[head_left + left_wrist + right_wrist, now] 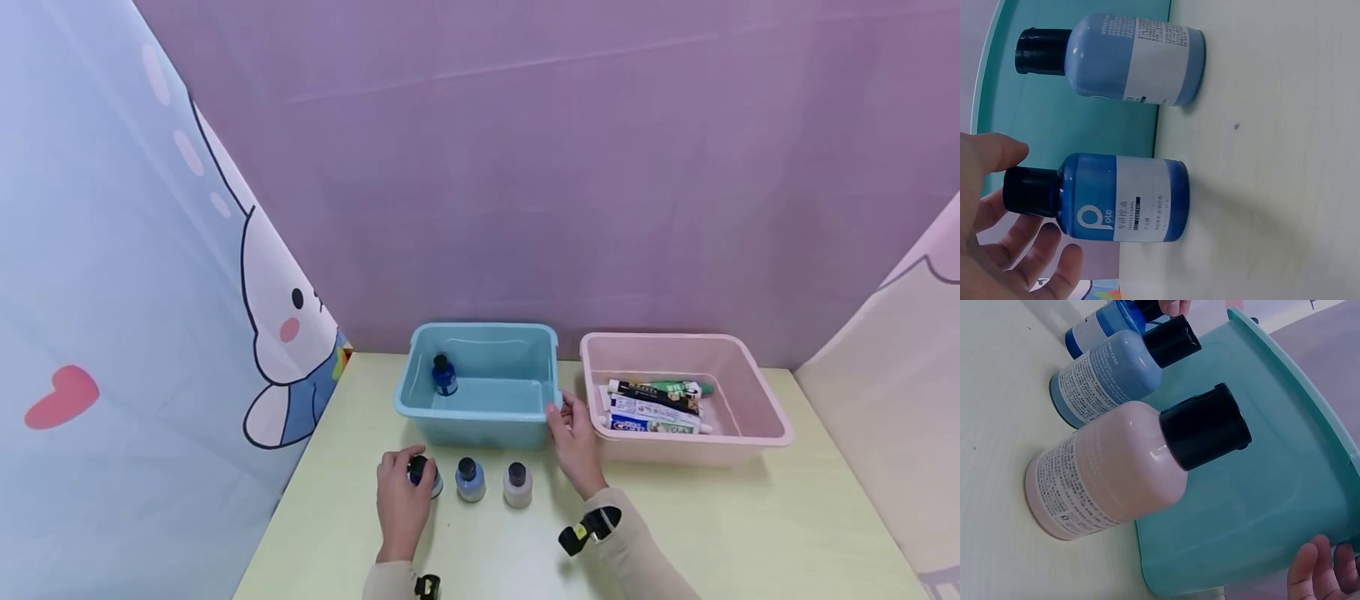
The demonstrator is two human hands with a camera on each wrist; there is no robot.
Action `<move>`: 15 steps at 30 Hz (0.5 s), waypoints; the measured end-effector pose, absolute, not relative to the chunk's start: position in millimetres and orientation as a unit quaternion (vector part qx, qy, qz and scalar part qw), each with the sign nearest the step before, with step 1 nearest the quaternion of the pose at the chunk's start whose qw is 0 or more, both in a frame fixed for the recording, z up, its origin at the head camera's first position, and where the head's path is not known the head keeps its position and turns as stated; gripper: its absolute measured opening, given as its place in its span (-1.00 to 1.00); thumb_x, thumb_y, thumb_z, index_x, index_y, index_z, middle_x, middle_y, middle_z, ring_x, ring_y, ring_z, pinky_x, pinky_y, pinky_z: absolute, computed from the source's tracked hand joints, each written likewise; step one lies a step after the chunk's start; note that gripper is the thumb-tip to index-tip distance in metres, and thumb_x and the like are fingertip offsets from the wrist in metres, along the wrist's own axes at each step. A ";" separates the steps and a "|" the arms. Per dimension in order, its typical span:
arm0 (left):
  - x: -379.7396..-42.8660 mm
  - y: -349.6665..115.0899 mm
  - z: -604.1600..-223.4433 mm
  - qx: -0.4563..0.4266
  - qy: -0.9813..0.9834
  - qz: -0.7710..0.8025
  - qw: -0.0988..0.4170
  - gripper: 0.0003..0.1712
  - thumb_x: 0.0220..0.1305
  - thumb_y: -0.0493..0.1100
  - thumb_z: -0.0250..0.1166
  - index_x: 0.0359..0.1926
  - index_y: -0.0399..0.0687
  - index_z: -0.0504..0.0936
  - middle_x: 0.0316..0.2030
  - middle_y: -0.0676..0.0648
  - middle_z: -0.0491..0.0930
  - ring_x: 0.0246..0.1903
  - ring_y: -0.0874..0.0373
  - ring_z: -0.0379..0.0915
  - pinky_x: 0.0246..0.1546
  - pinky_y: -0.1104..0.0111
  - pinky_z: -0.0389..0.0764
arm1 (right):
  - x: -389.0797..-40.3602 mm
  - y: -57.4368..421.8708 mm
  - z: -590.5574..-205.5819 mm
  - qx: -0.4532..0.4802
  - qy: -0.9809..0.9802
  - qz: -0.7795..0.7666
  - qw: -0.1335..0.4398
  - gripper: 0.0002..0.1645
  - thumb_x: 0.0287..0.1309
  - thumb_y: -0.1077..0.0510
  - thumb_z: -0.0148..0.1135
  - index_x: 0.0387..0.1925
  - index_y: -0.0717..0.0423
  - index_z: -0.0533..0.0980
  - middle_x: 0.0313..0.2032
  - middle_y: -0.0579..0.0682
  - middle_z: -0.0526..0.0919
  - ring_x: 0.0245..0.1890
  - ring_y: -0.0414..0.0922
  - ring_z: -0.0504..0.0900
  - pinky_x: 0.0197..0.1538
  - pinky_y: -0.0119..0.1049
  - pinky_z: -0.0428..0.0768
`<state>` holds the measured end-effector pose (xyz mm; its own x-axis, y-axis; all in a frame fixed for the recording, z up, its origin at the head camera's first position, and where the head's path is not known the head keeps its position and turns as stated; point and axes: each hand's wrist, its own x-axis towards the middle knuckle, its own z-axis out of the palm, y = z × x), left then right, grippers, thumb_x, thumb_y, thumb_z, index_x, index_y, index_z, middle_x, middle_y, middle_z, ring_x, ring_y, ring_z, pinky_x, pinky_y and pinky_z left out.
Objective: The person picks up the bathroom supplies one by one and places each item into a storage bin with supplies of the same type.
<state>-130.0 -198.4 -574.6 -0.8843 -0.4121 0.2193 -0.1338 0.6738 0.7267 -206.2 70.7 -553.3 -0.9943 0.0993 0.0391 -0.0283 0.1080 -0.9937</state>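
Showing only at left wrist, a logo [1109,217] marks the bottle [1125,199] the left hand [401,502] pinches; right hand [576,446] grips the bin [487,431].

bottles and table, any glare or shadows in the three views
Left wrist: a soft shadow on the table beside the dark blue bottle; right wrist: a small glint on the pink bottle's shoulder; head: a whitish sheen on the table.

From the head, we look forward and down; near, sideways-tipped wrist views share the light-blue round plastic bottle [1129,59].
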 end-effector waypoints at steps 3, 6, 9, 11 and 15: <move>-128.3 -199.9 -576.0 0.157 -0.897 -0.372 0.178 -0.64 0.33 -0.04 0.39 0.09 -0.04 0.67 0.00 -0.14 0.55 0.05 -0.06 0.48 -0.02 -0.02 0.61 | -205.6 70.2 -553.6 -0.023 -0.753 0.655 0.054 -0.34 0.53 -0.15 0.03 0.43 0.15 0.28 0.03 0.11 0.46 -0.08 -0.12 0.41 -0.11 -0.46 0.52; -127.7 -201.6 -577.2 0.160 -0.900 -0.368 0.173 -0.60 0.32 -0.03 0.41 0.12 -0.05 0.65 0.01 -0.15 0.57 0.04 -0.05 0.50 -0.02 0.00 0.60 | -205.1 70.0 -554.2 -0.024 -0.757 0.650 0.058 -0.34 0.53 -0.15 0.04 0.42 0.15 0.29 0.04 0.12 0.46 -0.06 -0.09 0.43 -0.09 -0.45 0.53; -127.7 -202.9 -578.8 0.161 -0.901 -0.365 0.169 -0.58 0.32 -0.03 0.42 0.13 -0.06 0.64 0.02 -0.14 0.59 0.04 -0.04 0.50 -0.02 0.01 0.59 | -204.6 69.6 -554.2 -0.026 -0.763 0.643 0.059 -0.33 0.53 -0.16 0.03 0.44 0.16 0.28 0.10 0.13 0.48 0.01 -0.05 0.47 -0.01 -0.40 0.56; -127.7 -203.4 -579.6 0.163 -0.900 -0.367 0.169 -0.57 0.31 -0.03 0.43 0.14 -0.06 0.64 0.02 -0.14 0.59 0.05 -0.04 0.50 0.00 0.01 0.59 | -204.5 69.3 -554.1 -0.027 -0.765 0.641 0.056 -0.31 0.53 -0.17 0.02 0.45 0.16 0.27 0.16 0.15 0.47 0.09 0.00 0.49 0.07 -0.31 0.58; -126.3 -203.5 -581.2 0.167 -0.897 -0.370 0.176 -0.55 0.29 -0.04 0.44 0.14 -0.08 0.64 0.02 -0.14 0.61 0.02 -0.06 0.51 -0.02 0.04 0.59 | -201.4 67.8 -546.9 -0.027 -0.765 0.642 0.046 -0.31 0.55 -0.15 -0.01 0.47 0.18 0.23 0.24 0.19 0.45 0.21 0.07 0.48 0.20 -0.14 0.57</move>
<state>-126.3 -203.5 -581.2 -0.8827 -0.4289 0.1917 -0.1686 0.6701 0.7228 -201.4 67.8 -546.9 -0.9943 0.1003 0.0352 -0.0172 0.1747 -0.9845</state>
